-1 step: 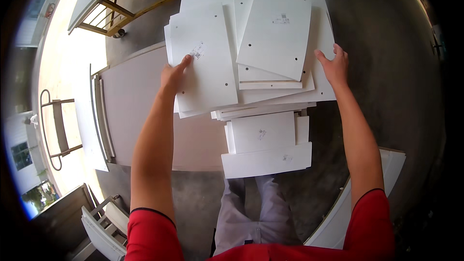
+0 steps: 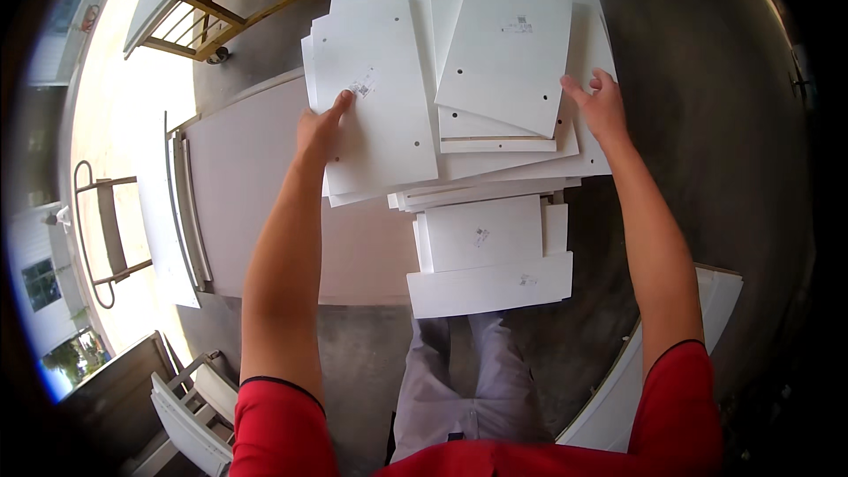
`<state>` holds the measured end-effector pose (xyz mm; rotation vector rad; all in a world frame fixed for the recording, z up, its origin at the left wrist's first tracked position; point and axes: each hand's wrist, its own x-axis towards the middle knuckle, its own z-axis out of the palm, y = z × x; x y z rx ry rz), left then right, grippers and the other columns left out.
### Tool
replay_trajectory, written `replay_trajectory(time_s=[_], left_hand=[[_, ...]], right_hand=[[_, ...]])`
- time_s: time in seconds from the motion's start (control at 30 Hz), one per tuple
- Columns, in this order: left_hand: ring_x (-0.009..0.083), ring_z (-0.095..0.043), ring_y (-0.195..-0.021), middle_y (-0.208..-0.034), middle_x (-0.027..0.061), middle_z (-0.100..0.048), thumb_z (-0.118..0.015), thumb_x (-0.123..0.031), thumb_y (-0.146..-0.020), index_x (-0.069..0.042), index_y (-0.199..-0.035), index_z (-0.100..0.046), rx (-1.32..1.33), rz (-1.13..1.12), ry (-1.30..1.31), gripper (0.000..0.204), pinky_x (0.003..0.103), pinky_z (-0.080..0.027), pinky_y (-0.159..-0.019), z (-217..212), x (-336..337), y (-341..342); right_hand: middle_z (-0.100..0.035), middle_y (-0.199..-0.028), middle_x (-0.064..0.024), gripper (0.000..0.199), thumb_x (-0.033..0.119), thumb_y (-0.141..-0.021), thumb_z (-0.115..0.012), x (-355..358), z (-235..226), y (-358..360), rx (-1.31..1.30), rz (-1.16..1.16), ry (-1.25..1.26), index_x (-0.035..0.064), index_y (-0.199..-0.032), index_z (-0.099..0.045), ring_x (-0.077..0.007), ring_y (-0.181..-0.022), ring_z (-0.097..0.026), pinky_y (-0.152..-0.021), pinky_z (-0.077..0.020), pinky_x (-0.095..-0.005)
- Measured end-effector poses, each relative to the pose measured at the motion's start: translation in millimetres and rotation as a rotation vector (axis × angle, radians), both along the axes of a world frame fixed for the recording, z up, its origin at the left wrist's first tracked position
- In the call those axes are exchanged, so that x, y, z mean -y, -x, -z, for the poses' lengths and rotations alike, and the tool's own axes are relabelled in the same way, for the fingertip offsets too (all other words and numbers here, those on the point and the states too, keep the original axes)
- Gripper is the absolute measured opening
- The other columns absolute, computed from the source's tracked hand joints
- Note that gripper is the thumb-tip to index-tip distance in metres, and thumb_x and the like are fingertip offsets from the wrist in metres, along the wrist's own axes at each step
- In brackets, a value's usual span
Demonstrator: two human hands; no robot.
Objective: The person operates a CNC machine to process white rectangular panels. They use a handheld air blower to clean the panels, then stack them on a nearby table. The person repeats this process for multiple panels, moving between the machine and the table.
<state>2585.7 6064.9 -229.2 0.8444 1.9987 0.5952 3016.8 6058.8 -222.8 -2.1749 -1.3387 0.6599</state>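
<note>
A loose stack of white flat panels (image 2: 495, 168) with small drilled holes lies in front of me. My left hand (image 2: 320, 130) grips the left edge of a tall white panel (image 2: 380, 97) on the stack's left side, fingers on its face. My right hand (image 2: 602, 108) rests with spread fingers on the stack's right side. Its fingertips touch the right edge of the topmost panel (image 2: 508, 44), which lies slightly turned. Both forearms reach up from red sleeves.
Under the stack's left part lies a large pale board (image 2: 256, 194) with long metal bar handles (image 2: 190, 212). Two shorter white panels (image 2: 486, 261) lie nearer me. There is a wooden frame (image 2: 238, 9) top left, a white chair (image 2: 185, 415) bottom left, another white board (image 2: 680, 362) at right, and a grey concrete floor (image 2: 707, 168).
</note>
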Motion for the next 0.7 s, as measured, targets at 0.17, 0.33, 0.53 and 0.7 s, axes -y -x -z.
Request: replay_trajectory(time_s=[0.17, 0.33, 0.53, 0.7], left_hand=[[0.0259, -0.066, -0.079, -0.091, 0.0184, -0.066, -0.074, -0.053, -0.075, 0.006, -0.1, -0.063, -0.092, 0.033, 0.059, 0.065, 0.04, -0.053, -0.065, -2, -12, 3], [0.0286, -0.066, -0.066, -0.078, 0.0179, -0.067, -0.073, -0.048, -0.078, 0.004, -0.09, -0.065, -0.032, -0.094, 0.022, 0.054, 0.041, -0.052, -0.055, 5, 0, 41], [0.0364, -0.066, -0.097, -0.099, 0.0221, -0.069, -0.077, -0.037, -0.073, 0.005, -0.097, -0.068, -0.022, -0.184, 0.036, 0.049, 0.041, -0.052, -0.084, 14, 15, 37], [0.0317, -0.067, -0.09, -0.092, 0.0217, -0.069, -0.077, -0.032, -0.074, 0.007, -0.094, -0.068, 0.129, -0.188, -0.072, 0.045, 0.039, -0.051, -0.079, 34, 41, 63]], right_hand=[[-0.061, -0.115, -0.0219, 0.072, 0.043, -0.07, -0.079, -16, -12, 51, -0.238, -0.002, 0.293, -0.0041, -0.119, -0.055, -0.0302, -0.112, -0.058, -0.096, -0.0454, -0.0384], [-0.064, -0.112, -0.0201, 0.052, 0.024, -0.078, -0.072, 8, -41, 54, -0.598, -0.016, 0.136, -0.0073, -0.116, -0.055, -0.0293, -0.101, -0.064, -0.09, -0.0496, -0.0378], [-0.054, -0.126, -0.0187, 0.06, 0.031, -0.084, -0.062, 163, -6, 12, -1.184, 0.028, 0.203, -0.0046, -0.129, -0.044, -0.0323, -0.115, -0.053, -0.098, -0.0429, -0.0424], [-0.045, -0.138, -0.0176, 0.067, 0.036, -0.09, -0.054, 326, 5, -29, -1.649, 0.159, 0.283, -0.0023, -0.14, -0.035, -0.0349, -0.126, -0.045, -0.105, -0.0373, -0.0461]])
